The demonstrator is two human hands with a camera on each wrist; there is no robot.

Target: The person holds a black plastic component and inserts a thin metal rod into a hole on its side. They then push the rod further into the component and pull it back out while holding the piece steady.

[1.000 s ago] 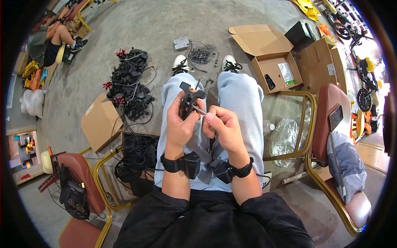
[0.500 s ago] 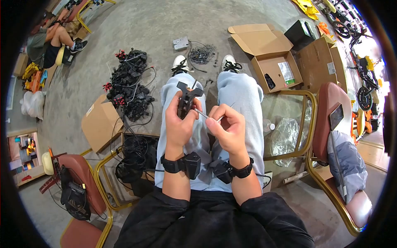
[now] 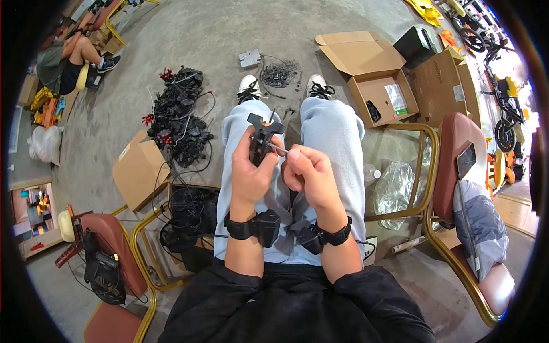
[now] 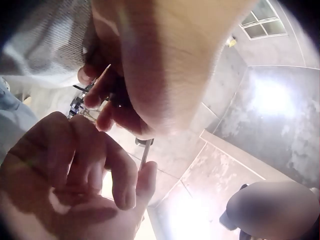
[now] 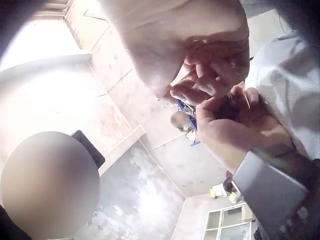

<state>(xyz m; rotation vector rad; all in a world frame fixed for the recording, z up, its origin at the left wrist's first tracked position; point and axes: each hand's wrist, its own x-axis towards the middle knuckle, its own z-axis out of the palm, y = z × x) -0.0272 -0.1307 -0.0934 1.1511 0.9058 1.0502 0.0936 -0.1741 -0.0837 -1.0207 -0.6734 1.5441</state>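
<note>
Above the thighs, my left hand (image 3: 251,177) grips a black forked plastic part (image 3: 262,134), its prongs pointing away from the body. My right hand (image 3: 311,178) pinches a thin metal rod (image 3: 278,148) between thumb and forefinger. The rod's far end meets the right side of the black part. In the left wrist view the metal rod (image 4: 145,154) shows by the right thumb, while the left palm covers most of the part. In the right wrist view both hands are close together, and the right fingers (image 5: 210,80) mostly hide the work.
Black cabled devices (image 3: 183,120) lie heaped on the floor at left. Ahead are a small metal box (image 3: 250,59) and a pile of small dark parts (image 3: 280,74). An open cardboard box (image 3: 380,100) stands at right. Chairs flank both sides; another person (image 3: 74,57) sits far left.
The right fingers and the rod have turned: half a second ago a thin end stuck out behind the fingers, and now it is hidden. The black part has tilted slightly in the left hand.
</note>
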